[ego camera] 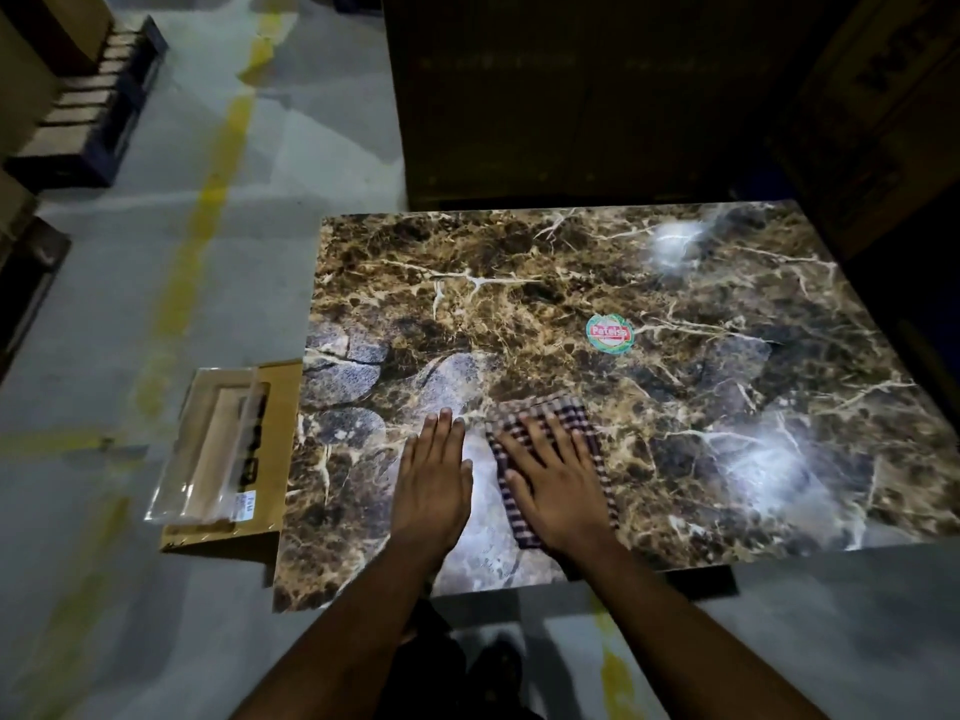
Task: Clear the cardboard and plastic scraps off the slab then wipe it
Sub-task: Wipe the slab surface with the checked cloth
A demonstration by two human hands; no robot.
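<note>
Near the front edge of the dark brown marble-patterned slab (545,283), a little left of its middle, both hands lie flat in the head view. The right hand (558,483) rests palm down on a folded checked cloth in dark and white (566,415), with its fingers straight and a little spread; it presses the cloth on the slab and does not curl round it. The cloth shows beyond the fingertips, toward the far edge, and also along both sides of the hand as a striped border. The left hand (434,483) lies just beside it on the left, palm down on the bare slab, with fingers straight and close together; it does not touch the cloth, and a narrow strip of slab shows between them.

A round green and red sticker (609,333) sits near the middle of the slab, well apart from both hands, toward the far edge. Two pale, cloudy glare patches show on the right part of the slab.

Off the slab, just beside its left edge, a flat brown cardboard piece (270,459) lies on the grey concrete floor (156,252), and a clear plastic packet (208,449) lies on top of it. Faded yellow lines run across the floor.
</note>
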